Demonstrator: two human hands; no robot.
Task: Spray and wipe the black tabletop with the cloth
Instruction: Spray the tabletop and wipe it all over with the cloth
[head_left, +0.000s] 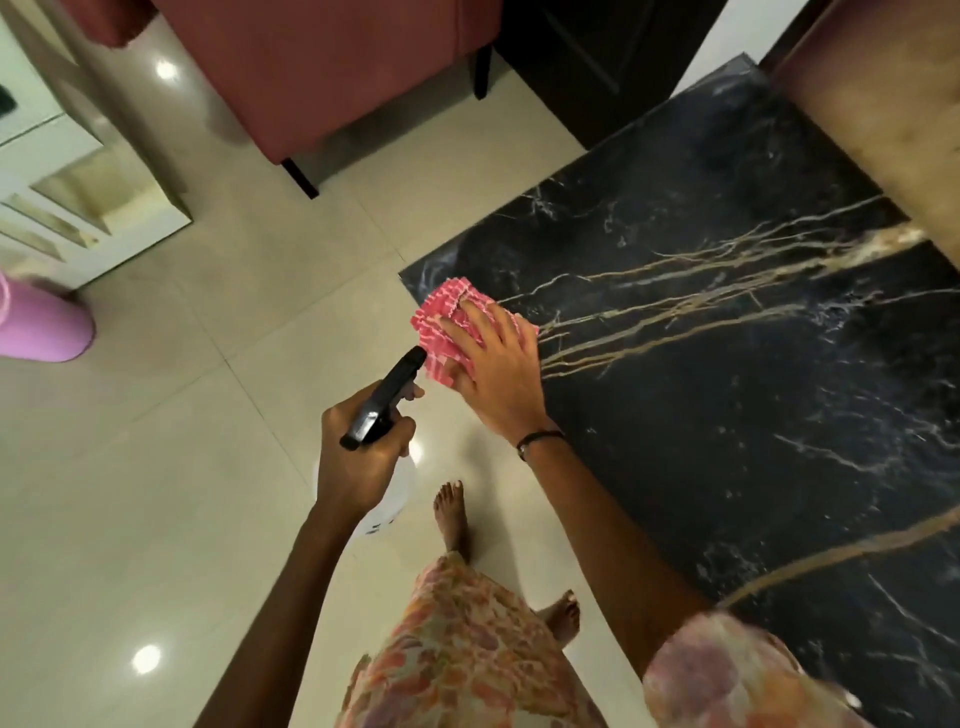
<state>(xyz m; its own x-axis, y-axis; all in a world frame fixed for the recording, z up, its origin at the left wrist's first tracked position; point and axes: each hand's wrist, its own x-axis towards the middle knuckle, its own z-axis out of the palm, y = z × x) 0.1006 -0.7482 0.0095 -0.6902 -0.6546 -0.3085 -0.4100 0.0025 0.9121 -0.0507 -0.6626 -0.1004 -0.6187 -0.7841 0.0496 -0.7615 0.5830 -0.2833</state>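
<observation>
Two bare hands are at work at the near corner of a black marble desk (727, 364) veined in gold and white. The right hand (496, 374) lies flat, fingers straight and spread, pressing a folded pink-and-white checked cloth (452, 325) onto the desk's corner; part of the cloth overhangs the edge toward the floor. A thin dark band circles that wrist. The left hand (363, 447) grips a white spray bottle with a black trigger head (387, 397) over the floor, just beside the desk, its fingers curled round the neck and its nozzle pointing at the cloth. Below, two bare feet stand on glossy cream floor tiles (156, 467), under a floral garment. A dusty-red upholstered chair (322, 67) stands across the floor, and a rounded lilac object (41, 327) sits at the left edge.
</observation>
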